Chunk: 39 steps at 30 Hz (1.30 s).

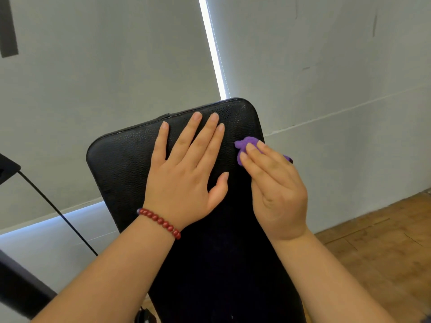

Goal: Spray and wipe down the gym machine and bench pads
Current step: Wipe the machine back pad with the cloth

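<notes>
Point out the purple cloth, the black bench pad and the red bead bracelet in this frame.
purple cloth (245,143): head view, bunched part showing above the right fingertips.
black bench pad (121,164): head view, bare upper-left surface.
red bead bracelet (161,222): head view, beads across the left wrist.

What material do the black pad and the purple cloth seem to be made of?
Black pad: probably vinyl or faux leather, semi-matte; pebbled grain and a seam show along its top edge. Purple cloth: likely microfibre, matte; fuzzy, bunched under the right hand.
</notes>
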Tool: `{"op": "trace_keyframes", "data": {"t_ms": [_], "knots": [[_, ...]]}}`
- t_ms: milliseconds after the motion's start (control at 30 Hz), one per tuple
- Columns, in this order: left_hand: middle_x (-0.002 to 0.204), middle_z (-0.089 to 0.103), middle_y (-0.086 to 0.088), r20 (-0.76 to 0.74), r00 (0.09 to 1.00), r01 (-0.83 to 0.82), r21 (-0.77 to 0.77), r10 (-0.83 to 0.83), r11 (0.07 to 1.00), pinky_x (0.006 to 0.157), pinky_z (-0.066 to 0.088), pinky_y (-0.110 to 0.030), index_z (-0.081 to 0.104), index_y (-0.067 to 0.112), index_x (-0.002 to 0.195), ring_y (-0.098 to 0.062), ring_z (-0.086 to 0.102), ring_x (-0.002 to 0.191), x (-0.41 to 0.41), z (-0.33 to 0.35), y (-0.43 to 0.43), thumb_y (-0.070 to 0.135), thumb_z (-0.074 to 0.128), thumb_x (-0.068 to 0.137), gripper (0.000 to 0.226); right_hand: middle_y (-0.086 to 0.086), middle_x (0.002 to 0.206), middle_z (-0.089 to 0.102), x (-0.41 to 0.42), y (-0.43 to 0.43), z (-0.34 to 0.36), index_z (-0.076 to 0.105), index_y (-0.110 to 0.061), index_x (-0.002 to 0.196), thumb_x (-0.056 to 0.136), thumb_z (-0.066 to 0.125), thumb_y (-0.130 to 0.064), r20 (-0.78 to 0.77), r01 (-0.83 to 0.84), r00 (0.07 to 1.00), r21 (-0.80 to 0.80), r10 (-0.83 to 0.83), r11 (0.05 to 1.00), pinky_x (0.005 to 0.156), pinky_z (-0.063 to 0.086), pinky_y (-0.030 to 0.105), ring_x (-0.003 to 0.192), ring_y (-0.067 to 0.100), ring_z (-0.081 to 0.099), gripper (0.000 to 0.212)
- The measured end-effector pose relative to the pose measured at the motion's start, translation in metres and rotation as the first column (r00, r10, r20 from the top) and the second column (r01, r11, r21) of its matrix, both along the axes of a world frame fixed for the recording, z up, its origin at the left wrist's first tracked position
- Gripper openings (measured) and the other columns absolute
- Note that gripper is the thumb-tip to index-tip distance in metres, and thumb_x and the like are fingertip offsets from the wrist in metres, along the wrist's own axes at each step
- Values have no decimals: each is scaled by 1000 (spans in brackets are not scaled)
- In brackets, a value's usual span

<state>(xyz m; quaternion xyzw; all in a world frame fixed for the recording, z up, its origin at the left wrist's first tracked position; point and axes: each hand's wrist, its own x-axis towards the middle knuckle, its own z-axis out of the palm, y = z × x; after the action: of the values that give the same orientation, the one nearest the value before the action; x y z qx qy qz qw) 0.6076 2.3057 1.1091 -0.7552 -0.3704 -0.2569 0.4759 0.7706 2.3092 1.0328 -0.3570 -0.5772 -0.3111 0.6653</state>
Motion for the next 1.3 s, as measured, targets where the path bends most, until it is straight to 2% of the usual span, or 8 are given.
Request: {"op": "trace_keyframes", "data": {"t_ms": [200,367,500,600,800,1000,1133,1300], "knots": [[157,31,-5,11,1000,-5,-31,5,1000,119,17,-50,38,11,149,-23,25,147,3,-7,-6,44,48,90,68,10,114,69,7,17,41,73,1,107,90,64,7,-32,13,999,85,-10,996,102,47,28,107,22,65,19],[158,28,-8,65,998,8,-104,-1,995,119,15,-49,37,10,149,-25,22,147,5,-18,-16,45,48,88,71,12,120,67,2,-10,-7,70,2,112,94,58,6,-13,-20,1000,-57,20,998,101,48,35,110,27,65,22],[159,26,-8,52,998,-40,-115,46,993,120,12,-48,34,10,151,-26,20,148,4,-27,-20,46,46,89,73,11,116,70,2,-5,15,72,2,111,99,49,3,-16,17,1000,-47,-17,999,104,44,28,105,26,68,25],[159,27,-8,56,997,-39,-113,46,993,120,11,-46,34,10,150,-25,21,148,4,-26,-19,46,46,88,73,13,115,70,0,3,27,72,3,110,98,51,3,1,6,1000,-23,-6,1000,103,45,30,105,27,68,24],[158,28,-8,50,999,-15,-113,21,993,119,15,-46,36,10,150,-26,22,147,-1,-26,-21,43,49,88,71,12,118,68,0,-17,-9,70,4,112,99,51,1,16,-35,999,-90,36,995,102,46,32,107,27,67,23],[158,29,-8,71,997,-9,-111,17,994,119,16,-45,35,9,150,-25,22,147,-1,-25,-20,43,49,88,72,13,114,70,-2,3,34,72,4,108,94,59,5,79,-60,995,8,59,998,102,47,32,107,24,66,20],[157,31,-9,99,995,-8,-75,16,997,119,16,-44,37,7,149,-26,23,147,-8,-23,-20,43,49,89,71,12,122,66,3,-17,-6,70,3,113,94,56,6,136,-108,984,-83,118,991,105,45,34,117,23,61,23],[157,31,-8,116,993,-28,-59,35,998,119,16,-45,38,8,148,-26,23,146,-14,-19,-19,43,49,90,69,13,112,71,-6,0,28,73,3,107,90,62,11,107,-114,987,-39,118,993,98,50,35,106,27,67,22]]}}
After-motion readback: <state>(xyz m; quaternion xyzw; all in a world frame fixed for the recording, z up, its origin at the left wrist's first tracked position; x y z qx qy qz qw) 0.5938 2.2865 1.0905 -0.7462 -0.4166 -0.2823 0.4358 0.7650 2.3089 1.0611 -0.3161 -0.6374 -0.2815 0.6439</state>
